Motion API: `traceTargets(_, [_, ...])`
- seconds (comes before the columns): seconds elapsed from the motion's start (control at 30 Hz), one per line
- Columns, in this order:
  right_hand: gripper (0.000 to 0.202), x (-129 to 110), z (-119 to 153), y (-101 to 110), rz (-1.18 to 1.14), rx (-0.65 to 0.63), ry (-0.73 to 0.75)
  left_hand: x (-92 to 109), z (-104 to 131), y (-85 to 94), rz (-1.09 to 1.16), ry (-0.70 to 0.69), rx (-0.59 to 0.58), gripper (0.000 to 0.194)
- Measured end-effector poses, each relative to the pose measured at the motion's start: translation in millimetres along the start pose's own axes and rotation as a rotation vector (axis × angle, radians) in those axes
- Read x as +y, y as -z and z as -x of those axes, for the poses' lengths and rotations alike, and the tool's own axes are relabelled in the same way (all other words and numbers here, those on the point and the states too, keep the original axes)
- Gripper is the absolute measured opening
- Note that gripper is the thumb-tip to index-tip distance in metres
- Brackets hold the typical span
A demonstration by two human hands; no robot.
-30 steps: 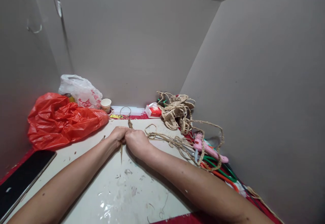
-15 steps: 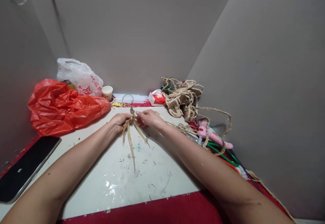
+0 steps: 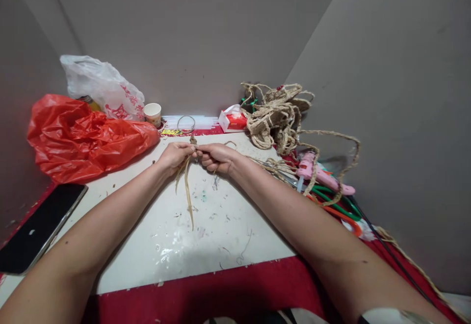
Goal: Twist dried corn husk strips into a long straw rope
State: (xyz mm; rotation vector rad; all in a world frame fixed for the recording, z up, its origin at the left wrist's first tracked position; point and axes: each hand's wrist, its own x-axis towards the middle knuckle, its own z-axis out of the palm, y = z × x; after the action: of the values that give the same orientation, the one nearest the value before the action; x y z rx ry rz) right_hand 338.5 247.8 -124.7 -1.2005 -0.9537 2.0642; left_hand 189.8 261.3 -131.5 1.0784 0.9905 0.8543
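My left hand (image 3: 177,155) pinches a small tan braid of dried plant strips (image 3: 193,139) just below its knotted top end. Loose strips (image 3: 188,191) hang beneath my fingers, the longest reaching down over the white board (image 3: 162,260). My right hand (image 3: 216,156) meets the left at the fingertips, its fingers curled closed against the same braid. Part of the braid and the strip inside the right fingers are hidden.
A red plastic bag (image 3: 91,142), white bag (image 3: 105,86), black phone (image 3: 40,231) and paper cup (image 3: 152,113) stand left. Clear sticks (image 3: 206,122) and a tissue pack (image 3: 232,119) lie behind. Coiled straw rope (image 3: 274,115), a pink glue gun (image 3: 324,173) and green cable (image 3: 333,197) crowd the right.
My right hand has closed in on the left and curled its fingers at the braid. One strip that hung to the right no longer shows. The whole view has shifted.
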Motion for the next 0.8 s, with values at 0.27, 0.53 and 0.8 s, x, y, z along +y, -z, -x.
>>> traceTargets(0.27, [0.029, 2.2, 3.1, -6.3, 0.092, 0.243, 0.106, 2.9, 2.9, 1.0, -0.297, -0.082, -0.101, 0.011])
traceTargets(0.53, [0.02, 11.8, -2.7, -21.5, 0.266, 0.504, 0.205, 10.7, 4.7, 3.8, -1.261, -0.311, 0.019, 0.025])
traceTargets(0.8, [0.034, 11.8, 0.3, -16.7, 0.196, 0.423, 0.191, 3.2, 32.0, -25.3, -1.659, -0.309, 0.106, 0.036])
